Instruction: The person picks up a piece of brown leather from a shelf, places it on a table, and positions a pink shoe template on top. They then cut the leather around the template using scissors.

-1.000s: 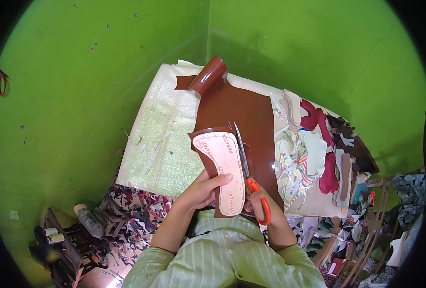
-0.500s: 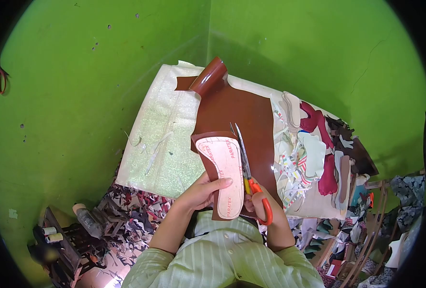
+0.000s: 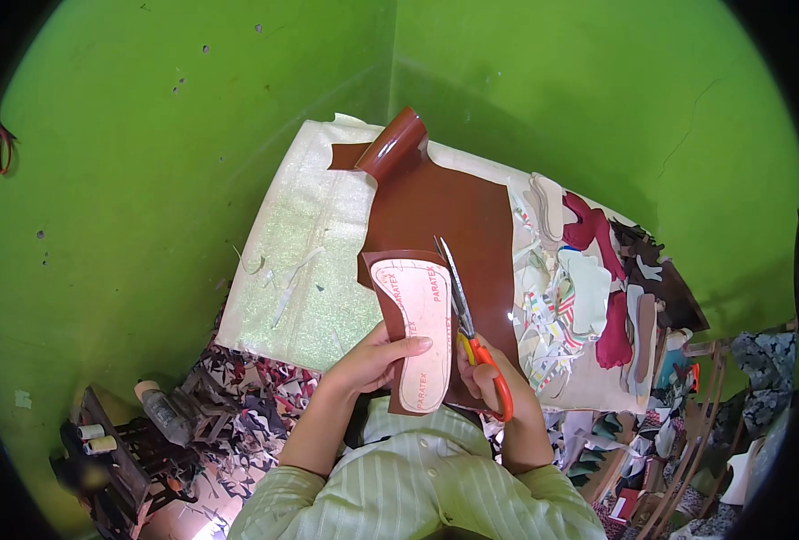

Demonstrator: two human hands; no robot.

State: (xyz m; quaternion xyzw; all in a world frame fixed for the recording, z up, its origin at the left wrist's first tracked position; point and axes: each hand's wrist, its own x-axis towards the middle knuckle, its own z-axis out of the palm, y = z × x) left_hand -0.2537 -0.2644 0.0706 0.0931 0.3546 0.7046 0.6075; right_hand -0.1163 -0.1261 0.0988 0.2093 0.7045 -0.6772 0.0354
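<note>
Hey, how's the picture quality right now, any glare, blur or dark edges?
In the head view, curved black borders swallow the corners; pale shine streaks the rolled brown sheet; the floor glares near the bottom edge, left of centre; a blurry smudge sits lower left; PARATEX print on the foot-shaped piece is readable.

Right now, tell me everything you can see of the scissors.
The scissors have slim, grey, metal-looking blades and orange handles, apparently plastic, with some yellow near the pivot. They sit in the grip of the right hand, which partly hides the handles. The blades look nearly closed and point toward the top of the picture, tilted slightly left, beside the right edge of the pink sole-shaped piece; whether they touch it is unclear.
</note>
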